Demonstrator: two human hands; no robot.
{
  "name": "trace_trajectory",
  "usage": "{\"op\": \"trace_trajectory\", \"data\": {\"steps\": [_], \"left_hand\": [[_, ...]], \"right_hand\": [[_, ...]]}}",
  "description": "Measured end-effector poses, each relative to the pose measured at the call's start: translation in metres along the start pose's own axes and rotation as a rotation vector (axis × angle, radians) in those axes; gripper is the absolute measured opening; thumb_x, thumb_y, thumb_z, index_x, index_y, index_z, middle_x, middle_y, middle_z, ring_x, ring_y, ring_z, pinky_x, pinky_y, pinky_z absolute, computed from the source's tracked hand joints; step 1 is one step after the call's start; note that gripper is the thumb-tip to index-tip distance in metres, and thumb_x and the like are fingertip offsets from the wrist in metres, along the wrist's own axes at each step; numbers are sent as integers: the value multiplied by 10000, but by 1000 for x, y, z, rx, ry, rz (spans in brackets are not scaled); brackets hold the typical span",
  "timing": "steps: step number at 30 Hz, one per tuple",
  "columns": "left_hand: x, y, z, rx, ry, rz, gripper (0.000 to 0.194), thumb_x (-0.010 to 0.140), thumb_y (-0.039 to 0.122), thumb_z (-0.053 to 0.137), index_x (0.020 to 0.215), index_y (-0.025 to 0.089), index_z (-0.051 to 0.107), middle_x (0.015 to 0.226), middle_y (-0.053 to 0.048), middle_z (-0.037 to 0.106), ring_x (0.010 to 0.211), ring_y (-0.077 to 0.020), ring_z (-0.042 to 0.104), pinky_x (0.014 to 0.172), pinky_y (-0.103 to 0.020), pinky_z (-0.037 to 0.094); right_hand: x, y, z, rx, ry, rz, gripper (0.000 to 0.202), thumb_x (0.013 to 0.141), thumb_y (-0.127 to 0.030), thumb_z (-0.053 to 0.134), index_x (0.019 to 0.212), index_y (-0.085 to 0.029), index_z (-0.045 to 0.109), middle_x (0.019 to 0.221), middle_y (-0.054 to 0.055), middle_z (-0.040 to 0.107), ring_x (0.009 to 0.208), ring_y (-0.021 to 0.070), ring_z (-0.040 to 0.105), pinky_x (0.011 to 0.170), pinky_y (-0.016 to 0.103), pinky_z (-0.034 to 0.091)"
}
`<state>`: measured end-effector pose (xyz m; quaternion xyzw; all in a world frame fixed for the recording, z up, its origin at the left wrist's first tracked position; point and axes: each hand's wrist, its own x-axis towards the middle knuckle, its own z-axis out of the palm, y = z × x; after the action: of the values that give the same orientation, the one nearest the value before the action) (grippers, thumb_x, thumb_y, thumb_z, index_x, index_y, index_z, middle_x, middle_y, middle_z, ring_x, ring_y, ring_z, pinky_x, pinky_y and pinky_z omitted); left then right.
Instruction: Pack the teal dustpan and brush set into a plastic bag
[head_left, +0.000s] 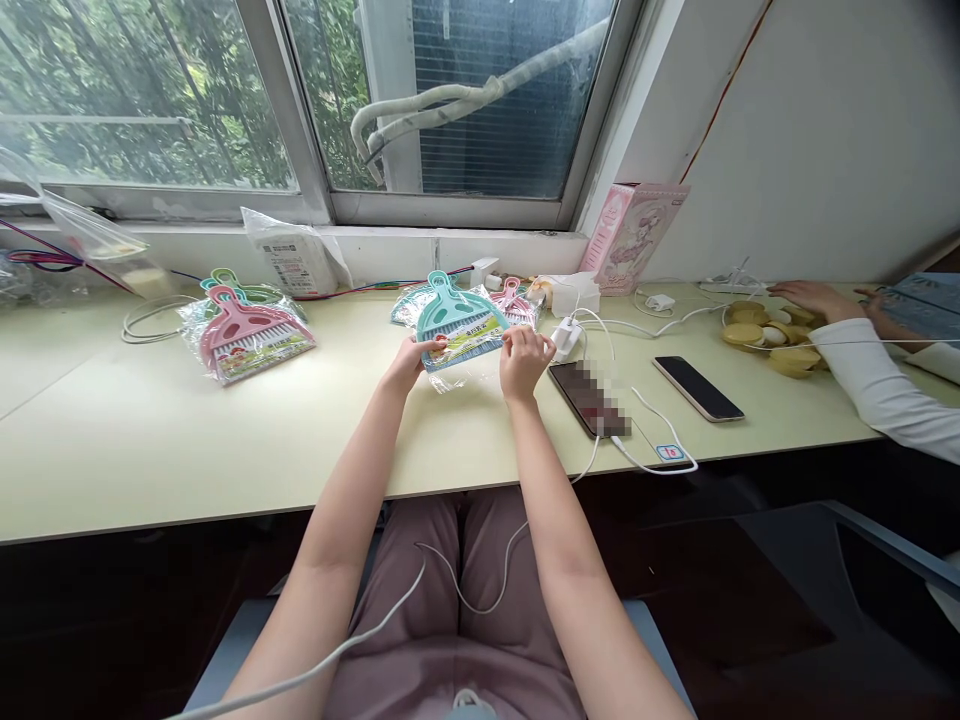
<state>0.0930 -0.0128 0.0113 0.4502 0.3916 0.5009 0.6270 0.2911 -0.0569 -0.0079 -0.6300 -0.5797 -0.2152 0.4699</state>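
Between my hands is a teal mini dustpan and brush set [465,325] in clear plastic wrap, with a printed label across its front. My left hand [409,362] grips its lower left corner, thumb on top of the label. At its right edge, my right hand [525,360] has its fingers curled closed against the wrapped set. Loose clear film hangs below it. Behind it lie another wrapped teal set [409,306] and a pink one [513,298], partly hidden. To the left, wrapped sets lie stacked, a pink dustpan set [251,335] on top.
Right of my hands are a phone with cables [585,398], a white charger [566,338] and a second phone [699,388]. A pink box [634,235] stands by the wall. At far right, another person's hands are near yellow round items [772,335]. A white cable crosses my lap.
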Motion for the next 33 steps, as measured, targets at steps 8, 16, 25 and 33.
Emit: {"op": "trace_trajectory", "data": {"steps": [8,16,25,33], "left_hand": [[-4,-3,6,94,-24,-33,336,507,187,815,813,114,695,810,-73,709,727,-186,664,666,-278,527],[5,-8,-3,76,54,-57,350,506,187,812,823,111,684,799,-73,702,695,-167,651,614,-254,507],[7,-10,-7,129,58,-138,360,467,158,813,801,111,688,783,-74,702,667,-171,643,565,-257,504],[10,-10,-9,12,102,-109,323,476,135,796,779,116,685,746,-54,688,643,-145,624,553,-233,501]], "right_hand": [[-1,-9,-3,-20,-187,-207,266,945,-184,465,1056,-279,687,1141,68,674,1106,254,528,1052,494,229],[-1,-5,2,22,-288,-258,313,942,-223,488,1223,-253,622,1151,92,673,1113,271,517,998,466,280],[-2,-13,0,11,-340,-288,367,926,-187,493,1269,-254,605,1278,103,606,1213,283,479,989,445,294],[-4,-10,5,103,-323,-300,295,970,-188,420,1039,-245,702,1065,59,725,969,211,629,1007,423,288]]}}
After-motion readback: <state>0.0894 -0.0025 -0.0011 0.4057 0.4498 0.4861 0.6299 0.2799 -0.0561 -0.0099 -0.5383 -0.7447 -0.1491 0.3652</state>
